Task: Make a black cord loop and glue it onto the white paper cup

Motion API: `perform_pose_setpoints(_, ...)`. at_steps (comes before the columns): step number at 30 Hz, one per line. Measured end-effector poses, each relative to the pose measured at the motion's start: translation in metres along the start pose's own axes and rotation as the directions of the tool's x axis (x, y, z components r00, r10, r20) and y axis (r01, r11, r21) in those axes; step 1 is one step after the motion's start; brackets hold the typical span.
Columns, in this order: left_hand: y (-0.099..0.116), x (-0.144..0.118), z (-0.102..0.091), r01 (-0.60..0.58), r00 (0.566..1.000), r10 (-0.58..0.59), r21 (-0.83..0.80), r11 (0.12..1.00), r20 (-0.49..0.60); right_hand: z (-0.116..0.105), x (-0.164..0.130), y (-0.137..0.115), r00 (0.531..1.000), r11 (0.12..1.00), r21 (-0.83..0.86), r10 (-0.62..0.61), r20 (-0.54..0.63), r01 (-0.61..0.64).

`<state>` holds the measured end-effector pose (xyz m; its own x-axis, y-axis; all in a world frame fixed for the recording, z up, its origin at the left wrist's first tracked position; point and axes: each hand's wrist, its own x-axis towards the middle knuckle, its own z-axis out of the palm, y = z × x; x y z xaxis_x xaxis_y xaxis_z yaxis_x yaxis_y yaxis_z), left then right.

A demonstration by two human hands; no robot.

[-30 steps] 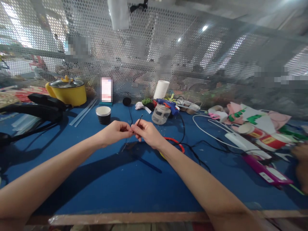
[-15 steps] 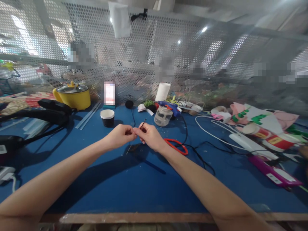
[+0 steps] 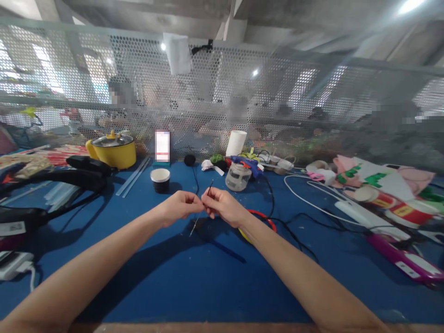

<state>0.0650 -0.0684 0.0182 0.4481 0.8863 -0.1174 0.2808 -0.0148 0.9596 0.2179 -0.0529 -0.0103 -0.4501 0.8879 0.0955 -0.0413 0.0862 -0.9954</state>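
Observation:
My left hand [image 3: 180,207] and my right hand [image 3: 224,206] meet fingertip to fingertip above the blue table [image 3: 194,282]. Between them they pinch a thin dark wire [image 3: 209,189]; its upper end sticks up past my right fingers and its lower end hangs down below my left fingers. A black cord [image 3: 195,175] runs from a black ball [image 3: 189,160] at the back toward my hands. A red ring [image 3: 267,217] lies on the table just behind my right wrist.
A black paper cup [image 3: 160,179], clear jar [image 3: 237,176], blue glue gun [image 3: 248,164] and white roll [image 3: 236,143] stand behind the hands. A yellow pot [image 3: 113,150] and black tools [image 3: 62,175] sit left. White cable [image 3: 312,196], paper cutouts [image 3: 367,173] and a magenta tool [image 3: 405,263] lie right. A mesh screen [image 3: 222,101] closes the back.
The view has tilted up and shifted, so the hands appear a little lower and further right. Both hands still pinch the wire together; the fingers have shifted slightly along it.

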Motion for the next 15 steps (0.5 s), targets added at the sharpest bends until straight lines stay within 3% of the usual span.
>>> perform_pose_setpoints(4, -0.002, 0.001, 0.000, -0.081, 0.996, 0.086, 0.143, 0.986, -0.032, 0.002, -0.001, 0.001, 0.998, 0.986, -0.158, -0.059, -0.009, 0.057)
perform_pose_setpoints(9, -0.007, 0.004, -0.001, -0.087, 0.993, 0.106, 0.282, 0.956, -0.056, 0.005, -0.001, 0.001, 0.995, 0.955, -0.287, -0.089, -0.046, 0.072)
perform_pose_setpoints(15, -0.010, 0.005, -0.004, -0.083, 0.994, 0.098, 0.259, 0.962, -0.045, 0.009, 0.000, 0.002, 0.995, 0.969, -0.248, -0.037, -0.098, 0.011)
